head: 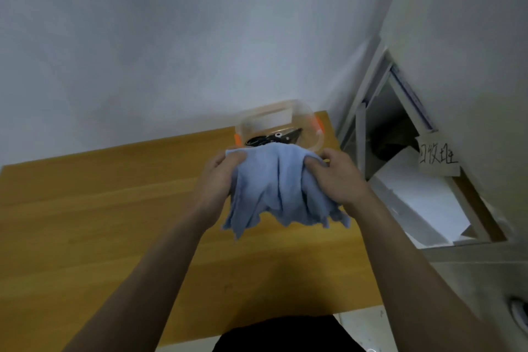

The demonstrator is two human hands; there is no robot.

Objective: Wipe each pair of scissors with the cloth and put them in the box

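The only writing in view is on a torn piece of cardboard (438, 161) that sticks up among the white sheets in the open cabinet (380, 111), to the right of the desk (85, 208). Several dark handwritten characters in Chinese script run across it in one line; they are too blurred to read with certainty. No other text, brand, number or sign can be read.

Both hands (217, 180) (337, 177) bunch the cloth (274, 186), perhaps wrapping scissors.
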